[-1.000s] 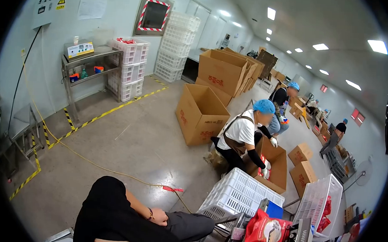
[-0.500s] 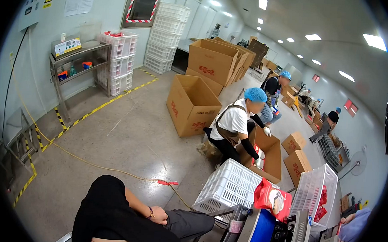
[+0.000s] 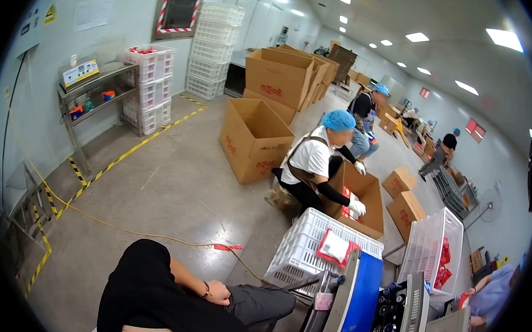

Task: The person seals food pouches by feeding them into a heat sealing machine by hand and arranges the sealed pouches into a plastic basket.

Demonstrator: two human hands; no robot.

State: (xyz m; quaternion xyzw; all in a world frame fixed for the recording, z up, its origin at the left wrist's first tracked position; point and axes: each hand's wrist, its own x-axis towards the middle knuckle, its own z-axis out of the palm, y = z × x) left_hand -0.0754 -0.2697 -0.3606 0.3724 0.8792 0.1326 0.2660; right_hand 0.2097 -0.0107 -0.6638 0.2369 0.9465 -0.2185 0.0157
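Observation:
My left hand rests on the dark grey trouser leg, its fingers curled in with nothing visible in them. A bracelet circles that wrist. My right hand is out of view. Right of the leg stands a machine with a blue belt and a row of dark rollers. A red and white packet lies over the upturned white crate beside the belt.
A co-worker in a blue hair cover crouches at an open carton containing red packets. A white crate holds red packets. A yellow hose crosses the floor. Another person's arm shows at right.
The red packet has moved from above the machine's rollers to the white crate, leftward. The view has turned, so the room appears shifted left. My left hand stays on the leg.

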